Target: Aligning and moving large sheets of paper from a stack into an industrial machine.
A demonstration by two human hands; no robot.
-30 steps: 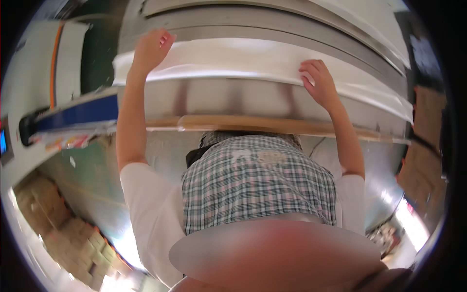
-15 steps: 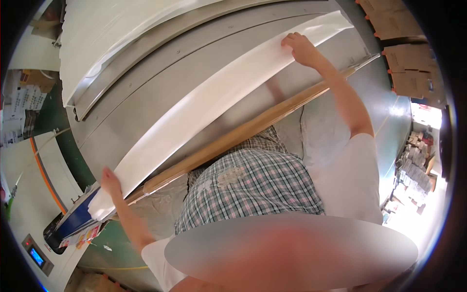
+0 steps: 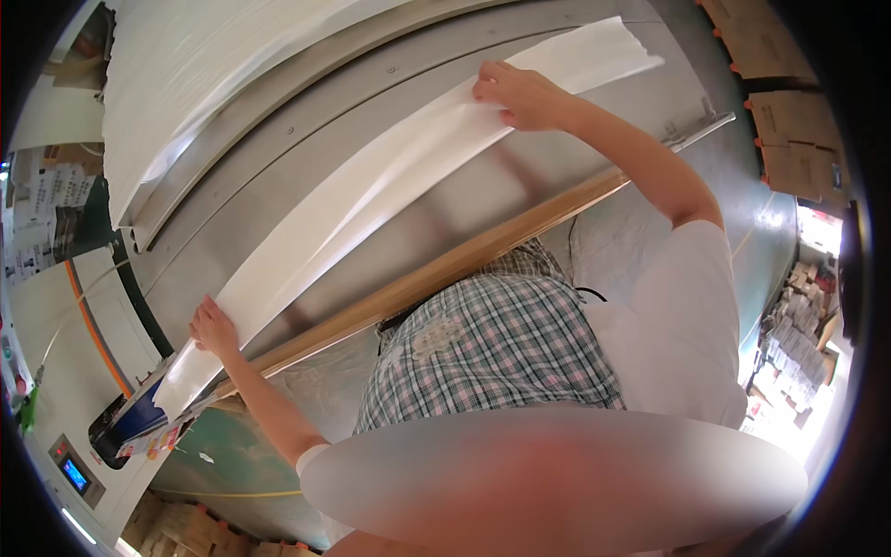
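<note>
A long, glossy white strip of thin sheet material [image 3: 362,200] runs diagonally over the grey metal table [image 3: 408,246]. A lengthwise crease or fold shows along its middle; whether it is cloth or film I cannot tell. My left hand [image 3: 214,328] is closed on the strip near its lower-left end, which hangs past the table side over a blue panel. Farther up, my right hand [image 3: 522,97] has curled fingers and thumb pinching the strip, short of its ragged upper-right end.
A wide white sheet [image 3: 223,74] lies behind a raised metal bar. Along the table's near edge runs a brown wooden rail [image 3: 445,265]. At left stands a white machine with a small lit screen [image 3: 74,473]. Stacked cardboard boxes [image 3: 789,130] are at right.
My right hand has slid left along the strip, away from its upper-right end. My left hand has shifted slightly up. A lengthwise crease now shows in the strip.
</note>
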